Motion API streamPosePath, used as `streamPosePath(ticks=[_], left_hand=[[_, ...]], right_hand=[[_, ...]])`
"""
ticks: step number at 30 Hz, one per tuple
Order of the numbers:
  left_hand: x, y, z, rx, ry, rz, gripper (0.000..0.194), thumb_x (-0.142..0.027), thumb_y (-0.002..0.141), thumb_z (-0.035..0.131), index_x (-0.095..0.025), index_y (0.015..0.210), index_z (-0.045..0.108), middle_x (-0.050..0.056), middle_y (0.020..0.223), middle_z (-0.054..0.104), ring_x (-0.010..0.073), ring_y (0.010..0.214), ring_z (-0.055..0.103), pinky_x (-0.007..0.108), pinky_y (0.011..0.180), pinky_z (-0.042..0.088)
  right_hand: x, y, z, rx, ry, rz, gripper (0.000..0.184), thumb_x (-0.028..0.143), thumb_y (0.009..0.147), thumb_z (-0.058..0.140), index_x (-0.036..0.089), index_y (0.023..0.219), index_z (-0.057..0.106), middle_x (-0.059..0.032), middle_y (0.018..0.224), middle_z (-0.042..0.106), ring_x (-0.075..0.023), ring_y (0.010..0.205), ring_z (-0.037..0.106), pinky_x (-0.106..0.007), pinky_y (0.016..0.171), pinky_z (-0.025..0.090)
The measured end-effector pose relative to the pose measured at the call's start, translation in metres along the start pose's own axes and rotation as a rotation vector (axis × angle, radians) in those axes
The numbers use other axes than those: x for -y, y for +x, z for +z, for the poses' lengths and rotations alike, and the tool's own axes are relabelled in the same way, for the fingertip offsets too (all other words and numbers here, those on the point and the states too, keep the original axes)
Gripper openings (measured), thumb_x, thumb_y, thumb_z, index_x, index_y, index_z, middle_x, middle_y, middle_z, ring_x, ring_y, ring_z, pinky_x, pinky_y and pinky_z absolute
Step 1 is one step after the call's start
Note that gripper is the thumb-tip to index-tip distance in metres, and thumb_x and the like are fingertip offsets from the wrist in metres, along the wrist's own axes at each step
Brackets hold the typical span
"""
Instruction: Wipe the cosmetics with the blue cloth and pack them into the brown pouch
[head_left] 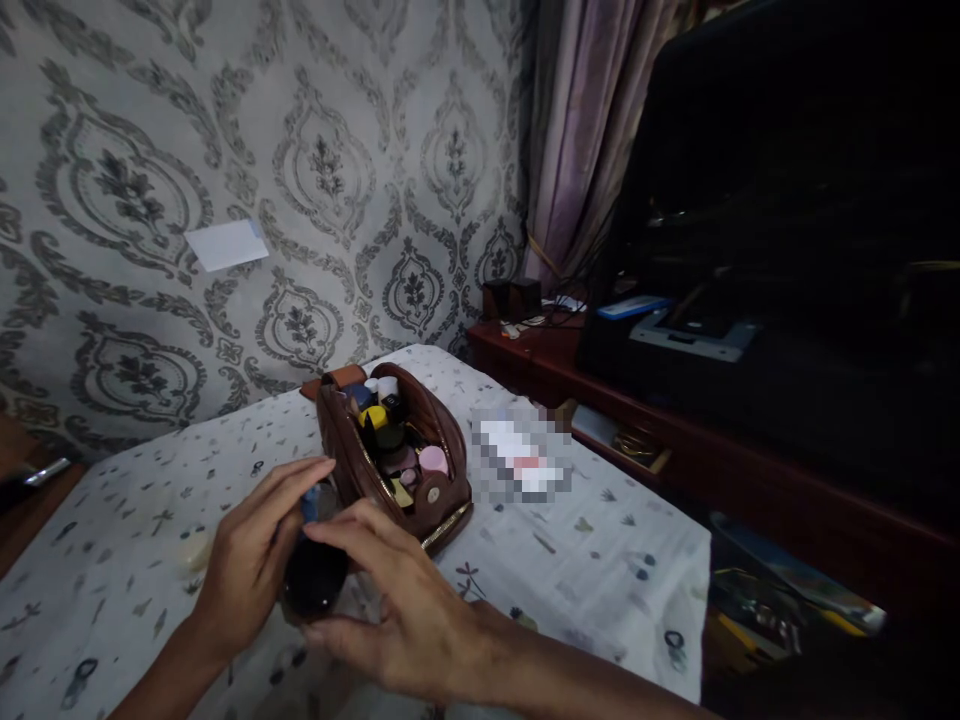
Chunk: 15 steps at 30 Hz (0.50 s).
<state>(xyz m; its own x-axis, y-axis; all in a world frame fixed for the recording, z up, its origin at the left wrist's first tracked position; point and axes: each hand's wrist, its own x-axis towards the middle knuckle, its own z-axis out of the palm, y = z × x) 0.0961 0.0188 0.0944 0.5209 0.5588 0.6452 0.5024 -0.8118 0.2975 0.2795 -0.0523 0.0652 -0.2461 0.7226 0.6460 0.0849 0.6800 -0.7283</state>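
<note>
In the lower left of the frame, the fingers of the right hand [409, 595] grasp a black round object [315, 578]; the left hand [251, 545] is beside it (its grip I cannot tell); probably light, stiff, slippery; better held by its sides.

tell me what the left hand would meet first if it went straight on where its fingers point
Likely the near side of the brown bag, which the left hand points toward; depth is unclear, so the two may already be touching.
</note>
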Motion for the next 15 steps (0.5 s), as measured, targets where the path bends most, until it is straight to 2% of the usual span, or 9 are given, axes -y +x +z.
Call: streamPosePath(ticks=[5,7,10,12,15], left_hand=[[-0.007,0.008,0.015,0.074,0.236,0.219,0.044,-0.022,0.098,0.043,-0.027,0.141,0.054,0.006,0.137,0.064,0.0203,0.118,0.065,0.029,0.096,0.055],[-0.010,0.008,0.016,0.075,0.304,0.243,0.045,-0.015,0.097,0.041,-0.025,0.139,0.056,0.007,0.135,0.065,0.0201,0.116,0.066,0.027,0.091,0.057],[-0.013,0.007,0.016,0.073,0.328,0.232,0.046,-0.012,0.096,0.040,-0.025,0.136,0.058,0.008,0.133,0.066,0.0192,0.112,0.067,0.027,0.089,0.057],[-0.012,0.005,0.018,0.068,0.311,0.229,0.045,-0.012,0.096,0.040,-0.024,0.136,0.058,0.009,0.134,0.065,0.0191,0.111,0.067,0.028,0.092,0.056],[-0.008,0.001,0.023,0.049,0.285,0.229,0.045,-0.010,0.096,0.041,-0.023,0.137,0.056,0.009,0.137,0.063,0.0188,0.115,0.065,0.031,0.100,0.053]], right_hand=[[0.022,0.009,-0.049,-0.093,-0.040,-0.028,0.049,0.027,0.085,0.073,0.024,0.130,0.055,-0.0074,0.114,0.061,-0.0195,0.104,0.061,-0.032,0.087,0.053],[0.025,0.022,-0.072,-0.154,-0.095,0.011,0.045,0.025,0.083,0.073,0.023,0.126,0.057,-0.0070,0.111,0.061,-0.0193,0.101,0.061,-0.032,0.083,0.053],[0.019,0.045,-0.099,-0.222,-0.054,0.123,0.038,0.024,0.080,0.073,0.020,0.115,0.059,-0.0060,0.111,0.062,-0.0183,0.099,0.064,-0.032,0.085,0.054],[0.011,0.060,-0.111,-0.175,-0.087,0.211,0.036,0.022,0.076,0.073,0.018,0.108,0.058,-0.0046,0.107,0.065,-0.0173,0.093,0.065,-0.031,0.082,0.054],[-0.001,0.077,-0.120,0.031,-0.286,0.311,0.031,0.020,0.075,0.072,0.017,0.104,0.060,0.0006,0.087,0.067,-0.0140,0.077,0.063,-0.026,0.072,0.049]])
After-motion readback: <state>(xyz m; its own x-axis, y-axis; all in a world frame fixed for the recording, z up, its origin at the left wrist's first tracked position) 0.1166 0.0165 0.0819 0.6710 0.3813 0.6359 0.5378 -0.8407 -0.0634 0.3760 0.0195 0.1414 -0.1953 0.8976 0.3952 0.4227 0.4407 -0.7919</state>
